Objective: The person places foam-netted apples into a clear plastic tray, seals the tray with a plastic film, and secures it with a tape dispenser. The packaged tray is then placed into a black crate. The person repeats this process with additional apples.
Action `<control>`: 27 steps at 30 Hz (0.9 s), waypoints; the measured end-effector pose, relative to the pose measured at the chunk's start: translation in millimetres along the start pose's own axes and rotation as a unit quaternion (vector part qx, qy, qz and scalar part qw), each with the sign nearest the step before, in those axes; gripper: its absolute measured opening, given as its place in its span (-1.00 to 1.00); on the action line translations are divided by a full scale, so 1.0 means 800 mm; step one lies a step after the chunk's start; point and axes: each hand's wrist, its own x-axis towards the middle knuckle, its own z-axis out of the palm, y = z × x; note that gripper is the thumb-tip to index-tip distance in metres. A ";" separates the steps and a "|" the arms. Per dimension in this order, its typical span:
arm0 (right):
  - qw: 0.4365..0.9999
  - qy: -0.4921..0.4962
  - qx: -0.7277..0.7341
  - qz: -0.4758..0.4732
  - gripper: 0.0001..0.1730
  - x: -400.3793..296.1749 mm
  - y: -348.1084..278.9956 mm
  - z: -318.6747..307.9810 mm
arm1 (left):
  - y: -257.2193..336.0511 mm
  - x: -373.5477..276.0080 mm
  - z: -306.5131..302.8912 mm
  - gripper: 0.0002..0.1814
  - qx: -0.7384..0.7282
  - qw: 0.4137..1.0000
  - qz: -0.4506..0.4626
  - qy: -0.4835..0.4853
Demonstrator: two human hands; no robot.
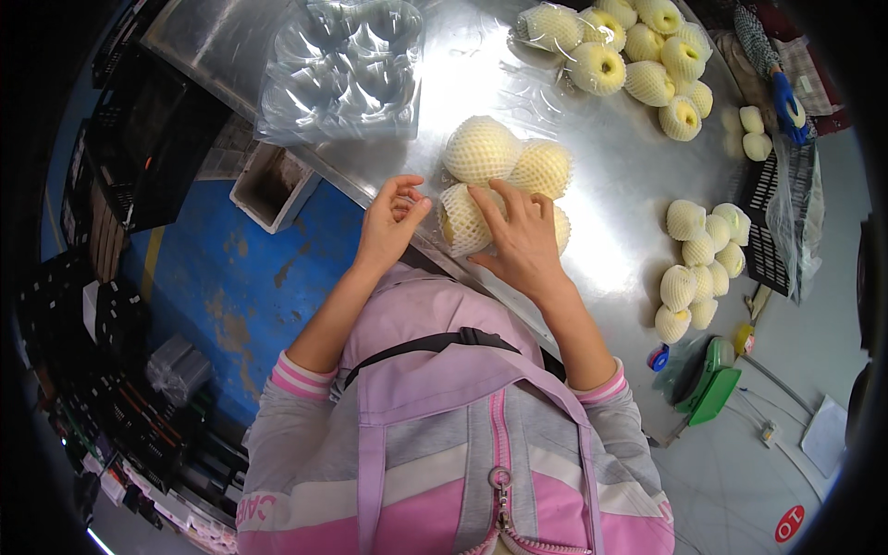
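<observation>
Several pale yellow round fruits (483, 148) in white foam nets sit close together at the metal table's near edge. They look like apples or pears. My right hand (517, 239) lies over the two nearest ones, fingers spread and touching the nets; its palm hides part of them. Just left of the near-left fruit (460, 220), my left hand (395, 218) hovers with bent fingers and its thumb near the index finger. Nothing shows in it. Beyond my left hand, a stack of clear plastic moulded fruit trays (340, 76) rests on the table.
More netted fruits stand at the far right (645, 45), some under clear plastic, and along the right side (701, 270). A green tape dispenser (714, 395) is at right. A co-worker's blue-gloved hand (787, 107) holds a fruit. A white bin (274, 187) stands on the blue floor.
</observation>
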 end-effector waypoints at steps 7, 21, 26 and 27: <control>0.999 -0.006 -0.031 -0.003 0.02 0.010 -0.007 0.013 | -0.008 -0.004 -0.006 -0.79 0.049 0.998 -0.020 -0.016; 0.999 -0.010 0.031 0.012 -0.04 0.015 -0.005 0.007 | 0.046 -0.022 0.007 -0.17 0.208 0.965 0.084 -0.135; 0.998 -0.031 0.054 -0.003 0.01 0.013 -0.002 0.000 | 0.052 -0.017 0.028 0.04 0.378 0.888 0.233 -0.118; 0.998 -0.028 0.059 -0.012 0.00 0.009 0.003 -0.001 | 0.052 -0.017 0.035 0.04 0.389 0.883 0.235 -0.117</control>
